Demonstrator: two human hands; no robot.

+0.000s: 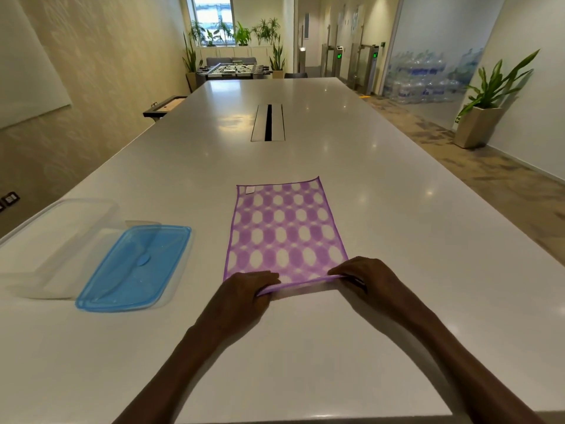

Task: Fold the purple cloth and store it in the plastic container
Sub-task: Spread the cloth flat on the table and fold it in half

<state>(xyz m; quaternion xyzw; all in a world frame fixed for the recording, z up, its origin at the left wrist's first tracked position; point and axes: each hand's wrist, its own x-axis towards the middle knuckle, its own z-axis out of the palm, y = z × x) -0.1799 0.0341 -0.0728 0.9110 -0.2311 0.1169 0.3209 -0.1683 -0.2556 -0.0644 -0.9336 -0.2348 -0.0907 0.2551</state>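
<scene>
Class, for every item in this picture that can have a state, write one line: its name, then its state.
purple cloth: spread flat, unfolded, near edge lifted
left hand: pinches the cloth's near left corner
right hand: pinches the cloth's near right corner
plastic container: open, lid off
blue lid: off, lying beside the container

Left grip (249, 289): I see a bare hand, no glove, no ring that I can make out.
Right grip (368, 275): bare as well, nothing worn on the fingers that I can tell.
Wrists: I find no watch, band or strap on either.
Forearms: both bare up to the frame edge; no sleeve or cuff shows.
</scene>
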